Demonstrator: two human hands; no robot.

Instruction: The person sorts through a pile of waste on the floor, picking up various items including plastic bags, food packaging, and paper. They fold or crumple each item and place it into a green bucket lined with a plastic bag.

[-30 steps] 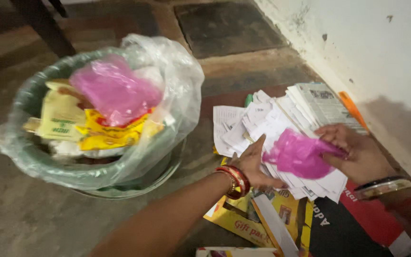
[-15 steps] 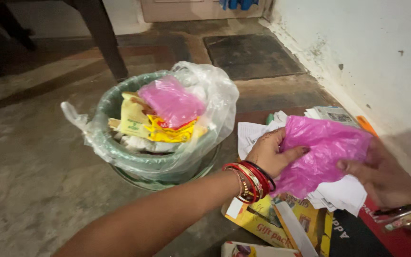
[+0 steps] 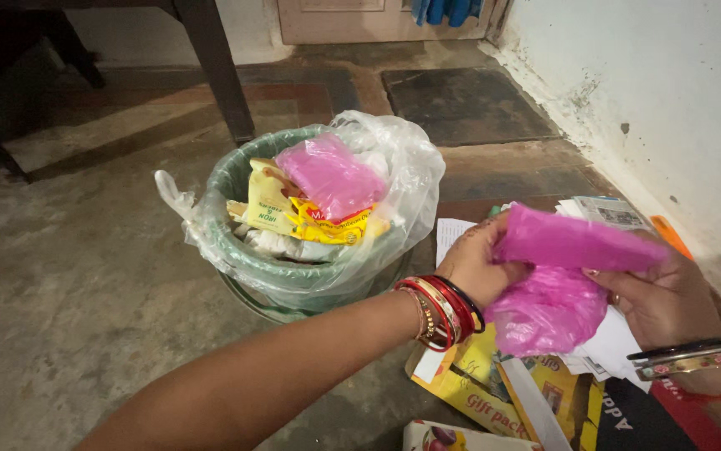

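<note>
Seen from the head camera, both hands meet low at the right of the picture, over a heap of papers on the floor. The left hand [image 3: 479, 266] reaches in from the lower left, red and gold bangles [image 3: 440, 311] stacked on its wrist, and its fingers are closed on the left edge of a pink plastic bag [image 3: 554, 280]. The right hand [image 3: 659, 299] comes in from the right edge, with two bangles on its own wrist, and grips the same bag from the other side, thumb pressed across the plastic. So the bag is stretched between the two hands, its upper part pulled into a flat band and the rest sagging in a crumpled bulge below them.

Just under the hands lie white paper sheets [image 3: 607, 349], and nearer the person, yellow printed cartons [image 3: 494, 392] rest on the floor. Beyond the right hand a folded newspaper [image 3: 611, 213] lies against the foot of the white wall [image 3: 652, 92].

To the left of the left hand, near but not touching it, stands a green bin [image 3: 247, 267] lined with a clear plastic liner [image 3: 402, 192]. It is full: another pink bag [image 3: 327, 175] lies on top of yellow wrappers [image 3: 298, 217]. Farther off, past the bin, a dark furniture leg [image 3: 214, 71] stands on the bare concrete floor [image 3: 60, 284].
</note>
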